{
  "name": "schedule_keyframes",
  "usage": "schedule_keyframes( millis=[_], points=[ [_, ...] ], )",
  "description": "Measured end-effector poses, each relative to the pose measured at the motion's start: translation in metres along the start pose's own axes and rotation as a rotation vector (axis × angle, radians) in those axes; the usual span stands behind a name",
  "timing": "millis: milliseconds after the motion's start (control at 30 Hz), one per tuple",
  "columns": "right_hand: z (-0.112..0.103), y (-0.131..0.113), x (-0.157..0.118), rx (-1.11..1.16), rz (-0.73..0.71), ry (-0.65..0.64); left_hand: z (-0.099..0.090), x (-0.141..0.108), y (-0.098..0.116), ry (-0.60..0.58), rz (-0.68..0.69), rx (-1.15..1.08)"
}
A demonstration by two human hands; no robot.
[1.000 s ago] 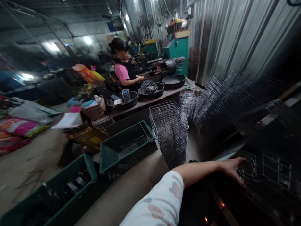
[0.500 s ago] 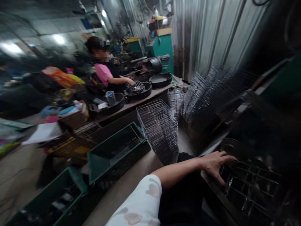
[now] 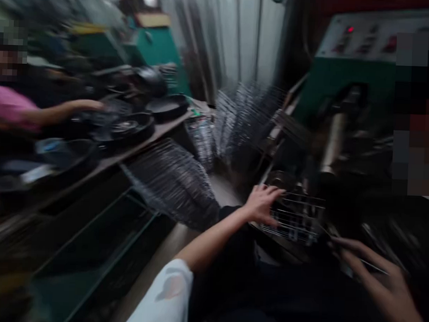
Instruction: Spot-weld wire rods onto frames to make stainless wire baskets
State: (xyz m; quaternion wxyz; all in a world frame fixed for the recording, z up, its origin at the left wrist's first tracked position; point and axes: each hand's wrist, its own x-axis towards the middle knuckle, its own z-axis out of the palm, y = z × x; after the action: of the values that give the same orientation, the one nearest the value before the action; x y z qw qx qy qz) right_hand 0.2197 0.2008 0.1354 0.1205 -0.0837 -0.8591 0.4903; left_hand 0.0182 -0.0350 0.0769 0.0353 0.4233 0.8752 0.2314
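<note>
My left hand is at the left edge of a wire rack, its fingers spread. The rack lies beside a dark machine. At the lower right, my right hand has its thumb and fingers closed round a thin metal piece, blurred, near the rack's right end. What that piece is cannot be made out. A tall stack of wire racks leans to the left of my left arm.
More wire racks stand by the corrugated wall. A green machine with a control panel is at the right. At left, a person in pink works at a bench with black round trays; a green crate sits below.
The view has swung to the right and is blurred. My right hand and the green machine's panel have come into view. My left hand is still spread at the rack.
</note>
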Motion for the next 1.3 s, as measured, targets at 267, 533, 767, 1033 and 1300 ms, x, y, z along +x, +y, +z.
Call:
schedule_keyframes(
  millis=[267, 533, 767, 1033, 1300],
  points=[
    [0.003, 0.004, 0.009, -0.003, -0.062, -0.138, 0.006, 0.001, 0.013, 0.111, -0.013, -0.054],
    [0.057, 0.024, 0.039, -0.562, -0.459, -0.12, 0.005, 0.018, 0.048, 0.142, 0.023, 0.014],
    [0.063, 0.031, 0.029, -0.94, -0.636, -0.073, -0.002, 0.021, 0.052, 0.187, 0.022, 0.034],
    [0.054, 0.044, 0.036, -0.795, -0.609, -0.03, 0.003, 0.034, 0.049, 0.193, 0.008, 0.002],
    [0.052, 0.049, 0.057, -0.704, -0.562, -0.044, -0.001, 0.051, 0.042, 0.202, -0.002, -0.017]
  ],
)
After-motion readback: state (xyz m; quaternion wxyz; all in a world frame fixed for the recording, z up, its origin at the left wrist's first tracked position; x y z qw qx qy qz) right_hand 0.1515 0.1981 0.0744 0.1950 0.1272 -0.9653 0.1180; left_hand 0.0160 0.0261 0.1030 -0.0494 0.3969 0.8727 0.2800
